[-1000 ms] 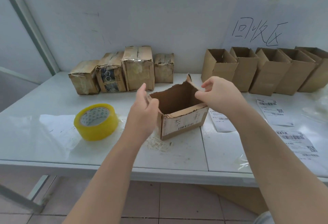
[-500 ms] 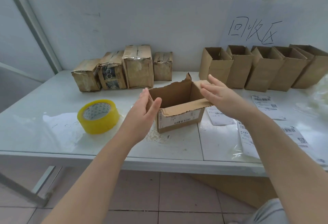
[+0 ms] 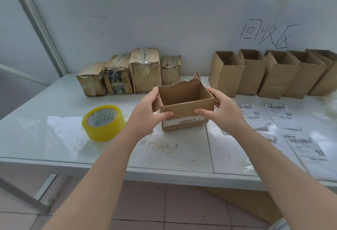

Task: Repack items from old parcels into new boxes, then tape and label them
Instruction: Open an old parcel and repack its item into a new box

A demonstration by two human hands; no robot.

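**Handling the Opened Old Parcel**

While both hands hold the opened parcel [image 3: 184, 108] at the centre of the worktop [image 3: 45, 120], it stands upright with its top open and its far edge torn. The left hand [image 3: 145, 115] wraps the left corner, thumb on the near face and fingers [image 3: 156, 91] curled over the side; the right hand [image 3: 221, 113] mirrors it on the right corner. Both hands are closed on the cardboard. No contents are visible inside from this view; the floor of the parcel is hidden by its near wall.

Judged step: checking or clearing this parcel before transfer.

1. Keep the grip low on the corners, not on the loose left flap, which could tear.
2. Tilt the opening toward the viewer to confirm whether anything remains inside.
3. Move any item to 1 of the 5 new boxes [image 3: 226, 73] standing open along the wall at right.
4. Keep clear of the tape roll [image 3: 104, 122] at left and the labels [image 3: 280, 115] at right, needed for sealing.

4 sealed old parcels [image 3: 145, 71] wait at the back.
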